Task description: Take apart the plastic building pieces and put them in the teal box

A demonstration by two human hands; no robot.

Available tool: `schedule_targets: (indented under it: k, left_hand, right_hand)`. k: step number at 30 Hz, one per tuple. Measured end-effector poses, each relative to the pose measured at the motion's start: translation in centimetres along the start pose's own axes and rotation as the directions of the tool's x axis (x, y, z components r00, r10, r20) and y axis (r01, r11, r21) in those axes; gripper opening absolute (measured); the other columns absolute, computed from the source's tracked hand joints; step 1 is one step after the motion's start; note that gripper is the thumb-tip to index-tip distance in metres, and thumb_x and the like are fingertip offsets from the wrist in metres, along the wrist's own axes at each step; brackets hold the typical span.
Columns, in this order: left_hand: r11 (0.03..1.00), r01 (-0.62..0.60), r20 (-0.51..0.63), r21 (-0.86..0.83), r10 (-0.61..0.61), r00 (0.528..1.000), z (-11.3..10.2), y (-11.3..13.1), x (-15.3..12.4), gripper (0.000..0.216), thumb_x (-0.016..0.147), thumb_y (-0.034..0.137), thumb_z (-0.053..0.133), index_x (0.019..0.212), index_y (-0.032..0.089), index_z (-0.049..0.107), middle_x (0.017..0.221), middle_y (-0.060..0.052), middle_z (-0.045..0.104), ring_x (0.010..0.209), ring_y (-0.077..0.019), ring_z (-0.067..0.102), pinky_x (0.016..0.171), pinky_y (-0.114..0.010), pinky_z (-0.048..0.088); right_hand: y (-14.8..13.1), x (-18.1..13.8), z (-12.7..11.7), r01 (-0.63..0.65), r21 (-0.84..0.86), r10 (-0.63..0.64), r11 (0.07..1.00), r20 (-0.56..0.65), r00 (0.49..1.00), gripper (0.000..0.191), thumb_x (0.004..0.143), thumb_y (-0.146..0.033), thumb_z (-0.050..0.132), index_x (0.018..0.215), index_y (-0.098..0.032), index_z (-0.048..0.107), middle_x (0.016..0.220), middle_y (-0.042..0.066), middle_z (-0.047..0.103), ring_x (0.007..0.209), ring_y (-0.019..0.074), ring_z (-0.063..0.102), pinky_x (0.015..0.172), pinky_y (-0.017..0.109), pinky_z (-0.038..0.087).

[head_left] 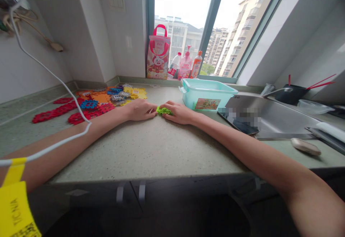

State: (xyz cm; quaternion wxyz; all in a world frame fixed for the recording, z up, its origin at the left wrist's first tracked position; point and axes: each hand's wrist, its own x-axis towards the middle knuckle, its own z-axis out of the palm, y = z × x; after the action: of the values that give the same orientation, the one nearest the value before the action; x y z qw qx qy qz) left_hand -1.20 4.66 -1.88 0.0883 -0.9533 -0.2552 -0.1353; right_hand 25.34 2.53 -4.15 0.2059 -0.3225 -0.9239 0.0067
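Observation:
Bright green interlocking plastic pieces [165, 111] lie between my two hands on the counter. My right hand [179, 112] has its fingers closed over them from the right. My left hand [141, 109] pinches at their left end, where a small bit of green shows at the fingertips. How many green pieces there are is partly hidden by my fingers. To the left, beyond my left forearm, lie many similar pieces: red ones [58, 110] joined in strips, orange ones [103, 96], a blue one [89, 104], grey ones and yellow ones [138, 92].
A turquoise plastic bin [188, 100] stands behind my right hand, beside the steel sink [280, 116]. A phone [244, 126] rests at the sink's edge. Bottles [185, 66] and a pink bag [158, 59] stand on the windowsill. A white cable [54, 73] hangs across the left side.

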Motion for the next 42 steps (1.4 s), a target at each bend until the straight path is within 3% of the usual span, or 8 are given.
schedule_targets:
  k: [42]
  left_hand:
    - [1.0, 0.01, 0.01, 0.008, -0.01, 1.0, 0.15, -0.2, 0.02, 0.025, 0.099, 0.037, 0.056, 0.081, 0.022, 0.066, 0.061, 0.001, 0.064, 0.054, -0.0148, 0.057, 0.056, -0.026, 0.032]
  right_hand:
    - [-0.3, 0.1, -0.04, -0.023, -0.006, 0.023, 1.0, 0.004, 1.0, 0.036, 0.104, -0.034, 0.063, 0.138, -0.023, 0.062, 0.131, 0.012, 0.066, 0.114, 0.0225, 0.068, 0.104, 0.039, 0.052]
